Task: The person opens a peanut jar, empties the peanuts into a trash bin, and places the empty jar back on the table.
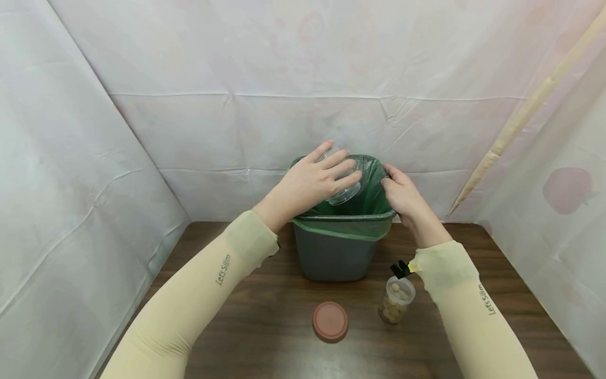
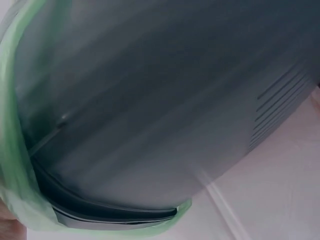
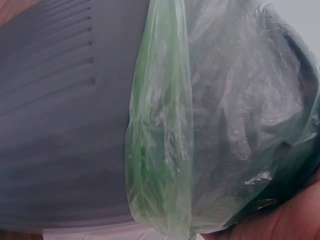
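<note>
A grey trash bin (image 1: 336, 258) lined with a green plastic bag (image 1: 374, 192) stands on the table. Over its mouth, my left hand (image 1: 314, 179) holds a clear plastic jar (image 1: 344, 196), tilted, with fingers spread across its side. My right hand (image 1: 402, 195) grips the right rim of the bin, thumb over the liner. In the right wrist view, the bag's folded edge (image 3: 160, 130) hangs over the bin's side (image 3: 65, 140), and part of the hand shows in the lower right corner. The left wrist view shows the bin wall (image 2: 150, 115) and the bag edge (image 2: 10, 125).
Close to the right forearm stands an uncapped clear jar (image 1: 395, 302) holding several small, pale round pieces. A reddish-brown lid (image 1: 330, 321) lies on the dark wooden table (image 1: 265, 326) in front of the bin. White printed curtains (image 1: 189, 131) enclose the back and sides.
</note>
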Demonstrator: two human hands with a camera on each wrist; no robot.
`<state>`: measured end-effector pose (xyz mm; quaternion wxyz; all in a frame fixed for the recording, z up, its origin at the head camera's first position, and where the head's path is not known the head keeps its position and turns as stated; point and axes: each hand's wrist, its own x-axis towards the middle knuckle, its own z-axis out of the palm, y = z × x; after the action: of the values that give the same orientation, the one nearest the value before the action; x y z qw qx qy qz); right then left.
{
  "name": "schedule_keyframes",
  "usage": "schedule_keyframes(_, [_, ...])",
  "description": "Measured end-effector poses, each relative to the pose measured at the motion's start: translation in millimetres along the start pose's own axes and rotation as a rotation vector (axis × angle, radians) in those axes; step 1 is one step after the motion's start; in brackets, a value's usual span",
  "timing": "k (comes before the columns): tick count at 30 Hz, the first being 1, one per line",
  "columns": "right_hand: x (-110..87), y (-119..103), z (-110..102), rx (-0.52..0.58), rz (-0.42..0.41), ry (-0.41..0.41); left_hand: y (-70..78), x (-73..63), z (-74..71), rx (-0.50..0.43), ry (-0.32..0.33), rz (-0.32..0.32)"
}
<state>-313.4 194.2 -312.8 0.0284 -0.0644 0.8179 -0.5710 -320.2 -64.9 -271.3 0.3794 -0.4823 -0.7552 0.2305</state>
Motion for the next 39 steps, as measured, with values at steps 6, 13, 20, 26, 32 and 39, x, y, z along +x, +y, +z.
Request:
schedule_keyframes(6, [0.0,-0.6,0.8,0.002,0.001,0.002,0.0,-0.1,0.7,0.006,0.001,0.005])
schedule_keyframes(13, [0.0,-1.7,1.3,-0.007,0.003,0.006,-1.6,-2.2,1.8,0.014,-0.007,0.005])
schedule_keyframes(20, [-0.2,-4.2,2.4,-0.022,0.007,0.001,-3.1,-4.7,-1.2,0.052,-0.046,-0.056])
schedule_keyframes(26, [-1.1,-2.4,0.0,-0.034,0.007,0.003,-2.7,-3.2,-1.7,0.023,-0.035,-0.082])
schedule_keyframes(32, [-1.8,-0.7,-3.2,-0.034,0.004,0.009,-5.5,-2.3,-1.9,-0.09,0.027,-0.142])
schedule_keyframes(39, [-1.5,-0.1,-4.5,-0.036,0.003,0.007,-12.5,-11.8,-11.8,-0.286,-0.008,-0.333])
